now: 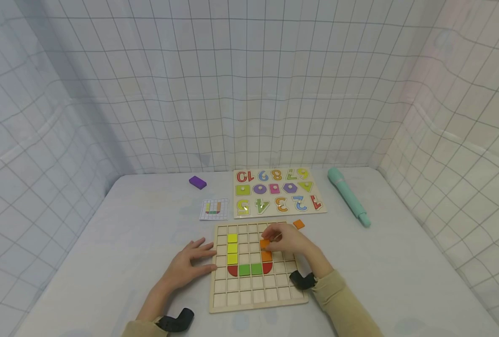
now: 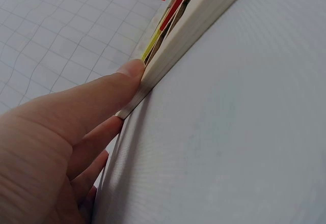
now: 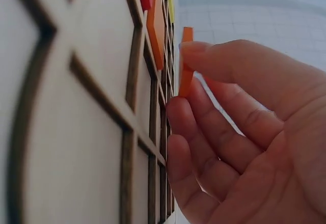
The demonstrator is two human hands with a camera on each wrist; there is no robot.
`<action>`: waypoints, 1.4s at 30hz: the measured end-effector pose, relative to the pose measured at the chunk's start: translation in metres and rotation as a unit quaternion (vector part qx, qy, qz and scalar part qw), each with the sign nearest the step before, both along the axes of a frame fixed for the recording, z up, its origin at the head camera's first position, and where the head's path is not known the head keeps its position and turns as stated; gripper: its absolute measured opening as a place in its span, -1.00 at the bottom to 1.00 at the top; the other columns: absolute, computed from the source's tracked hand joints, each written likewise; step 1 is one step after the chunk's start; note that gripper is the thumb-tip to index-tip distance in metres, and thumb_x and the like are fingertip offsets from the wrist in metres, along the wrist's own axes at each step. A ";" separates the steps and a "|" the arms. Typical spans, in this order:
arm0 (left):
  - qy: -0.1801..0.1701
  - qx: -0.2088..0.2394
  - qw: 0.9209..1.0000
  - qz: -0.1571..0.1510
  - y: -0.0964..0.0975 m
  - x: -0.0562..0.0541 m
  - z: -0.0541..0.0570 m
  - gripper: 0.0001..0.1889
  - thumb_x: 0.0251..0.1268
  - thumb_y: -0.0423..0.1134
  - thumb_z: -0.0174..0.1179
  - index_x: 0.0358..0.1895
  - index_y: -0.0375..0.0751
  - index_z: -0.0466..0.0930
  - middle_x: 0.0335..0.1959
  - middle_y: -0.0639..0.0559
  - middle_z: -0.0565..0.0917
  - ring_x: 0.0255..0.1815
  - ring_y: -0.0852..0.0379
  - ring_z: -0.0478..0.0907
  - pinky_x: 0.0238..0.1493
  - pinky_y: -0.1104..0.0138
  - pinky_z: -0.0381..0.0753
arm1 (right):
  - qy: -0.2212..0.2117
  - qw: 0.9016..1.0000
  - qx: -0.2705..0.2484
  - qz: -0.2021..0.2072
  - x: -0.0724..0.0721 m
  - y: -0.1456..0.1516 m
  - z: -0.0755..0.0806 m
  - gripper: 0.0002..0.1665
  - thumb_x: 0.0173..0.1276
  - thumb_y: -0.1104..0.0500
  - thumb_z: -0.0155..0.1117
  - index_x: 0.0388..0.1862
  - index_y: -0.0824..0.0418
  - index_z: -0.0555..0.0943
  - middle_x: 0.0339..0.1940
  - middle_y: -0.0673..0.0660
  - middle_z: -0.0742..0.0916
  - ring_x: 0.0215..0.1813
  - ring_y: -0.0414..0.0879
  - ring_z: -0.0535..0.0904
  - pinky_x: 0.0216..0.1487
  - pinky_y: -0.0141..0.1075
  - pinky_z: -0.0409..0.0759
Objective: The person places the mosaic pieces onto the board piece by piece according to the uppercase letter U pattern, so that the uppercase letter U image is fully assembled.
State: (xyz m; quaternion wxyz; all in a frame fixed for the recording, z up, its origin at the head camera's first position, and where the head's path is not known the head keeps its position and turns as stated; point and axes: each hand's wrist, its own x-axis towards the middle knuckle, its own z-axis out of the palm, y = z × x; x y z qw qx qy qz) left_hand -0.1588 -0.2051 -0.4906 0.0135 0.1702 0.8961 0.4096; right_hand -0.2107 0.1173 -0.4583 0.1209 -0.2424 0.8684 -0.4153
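My right hand point(image 1: 286, 239) pinches an orange square tile point(image 3: 186, 76) between thumb and fingers, close over the wooden grid board point(image 1: 232, 299). Just below it in the head view, another orange tile point(image 1: 267, 256) lies in a cell above a red rounded corner piece point(image 1: 267, 267). Three yellow tiles point(image 1: 232, 248) form a column on the left. Two green tiles point(image 1: 250, 269) lie between that red piece and a second red corner piece point(image 1: 232, 270). My left hand point(image 1: 187, 265) has its fingers spread, with thumb and fingertips touching the board's left edge point(image 2: 173, 46).
A loose orange tile point(image 1: 298, 224) lies past the board's far right corner. Behind the board are a pattern card point(image 1: 214, 209), a purple block point(image 1: 197, 182) and a number puzzle board point(image 1: 280, 193). A mint-green stick-like object point(image 1: 348, 196) lies at the right.
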 end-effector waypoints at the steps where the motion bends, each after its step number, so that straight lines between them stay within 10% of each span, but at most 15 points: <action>1: 0.001 0.000 1.000 0.000 0.000 0.000 0.000 -0.52 -0.02 0.07 0.39 0.00 -0.05 0.68 0.19 0.02 0.53 0.42 -0.14 0.11 0.45 -0.03 -0.05 | 0.002 1.000 0.003 0.000 0.000 0.000 0.000 -0.72 0.13 0.20 0.41 -0.16 0.17 0.62 -0.24 -0.06 0.66 -0.18 -0.16 0.55 -0.12 -0.34 0.61; 42: -0.006 0.006 1.000 0.003 0.000 0.000 0.000 -0.52 -0.02 0.06 0.40 -0.01 -0.05 0.68 0.19 0.02 0.53 0.43 -0.12 0.10 0.46 -0.01 -0.05 | 0.008 1.000 0.017 -0.019 0.002 -0.003 -0.001 -0.74 0.12 0.22 0.43 -0.20 0.17 0.62 -0.29 -0.05 0.65 -0.22 -0.16 0.52 -0.09 -0.27 0.58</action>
